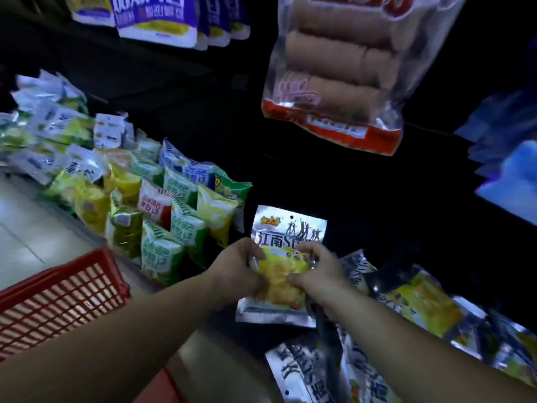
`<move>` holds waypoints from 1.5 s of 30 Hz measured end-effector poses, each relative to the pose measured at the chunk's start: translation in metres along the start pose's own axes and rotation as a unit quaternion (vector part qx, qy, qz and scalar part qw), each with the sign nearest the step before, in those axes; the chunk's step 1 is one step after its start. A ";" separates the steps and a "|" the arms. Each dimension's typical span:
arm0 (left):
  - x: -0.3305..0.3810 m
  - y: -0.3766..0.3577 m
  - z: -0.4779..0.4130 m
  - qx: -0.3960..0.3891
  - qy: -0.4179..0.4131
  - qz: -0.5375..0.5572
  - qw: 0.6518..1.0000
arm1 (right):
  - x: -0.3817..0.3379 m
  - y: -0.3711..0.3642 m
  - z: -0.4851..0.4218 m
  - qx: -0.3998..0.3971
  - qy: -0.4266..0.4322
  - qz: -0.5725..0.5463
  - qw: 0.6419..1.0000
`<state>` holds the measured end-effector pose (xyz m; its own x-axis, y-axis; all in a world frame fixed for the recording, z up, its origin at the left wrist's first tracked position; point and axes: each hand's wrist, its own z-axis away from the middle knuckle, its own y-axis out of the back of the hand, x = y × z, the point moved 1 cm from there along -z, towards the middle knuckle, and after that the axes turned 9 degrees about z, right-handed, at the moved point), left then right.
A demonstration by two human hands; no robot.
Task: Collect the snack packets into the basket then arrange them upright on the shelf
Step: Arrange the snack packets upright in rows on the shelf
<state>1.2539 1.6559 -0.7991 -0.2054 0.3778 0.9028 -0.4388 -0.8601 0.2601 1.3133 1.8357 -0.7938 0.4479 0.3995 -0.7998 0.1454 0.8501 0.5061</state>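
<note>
A silver and yellow snack packet stands upright on the dark low shelf in the middle of the head view. My left hand grips its left edge and my right hand grips its right side. More packets of the same kind lie flat and jumbled to the right and below. The red mesh basket sits at the lower left, under my left forearm; what it holds is hidden.
Green, yellow and red small packets stand in rows on the shelf to the left. A clear bag of brown rolls hangs above. Purple and white bags sit on the upper shelf. Pale floor shows at the left.
</note>
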 end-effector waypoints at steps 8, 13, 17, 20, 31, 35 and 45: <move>-0.084 -0.033 -0.097 0.075 0.029 0.044 0.996 | 0.036 -0.011 -0.130 0.112 0.011 -0.028 0.993; -0.112 -0.057 -0.118 0.105 0.056 0.148 0.982 | 0.051 -0.032 -0.178 0.100 0.018 -0.040 0.994; -0.123 -0.069 -0.121 0.133 0.049 0.203 0.969 | 0.069 -0.045 -0.194 0.126 0.013 -0.002 0.992; -0.126 -0.076 -0.125 0.138 0.044 0.231 0.962 | 0.077 -0.045 -0.197 0.133 0.030 0.040 0.990; -0.111 -0.097 -0.107 0.116 -0.006 0.201 0.973 | 0.083 0.003 -0.133 0.116 0.055 0.039 0.991; -0.099 -0.118 -0.087 0.082 -0.010 0.192 0.978 | 0.095 0.043 -0.102 0.108 0.056 0.116 0.986; -0.090 -0.163 -0.045 0.067 -0.076 0.059 0.993 | 0.119 0.070 -0.034 0.071 0.228 0.338 0.910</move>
<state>1.3044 1.7778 -0.9383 -0.1091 0.2235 0.9686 -0.2963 -0.9374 0.1829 1.3469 1.9540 -0.8647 0.0685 0.9436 -0.3239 0.0993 0.3166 0.9433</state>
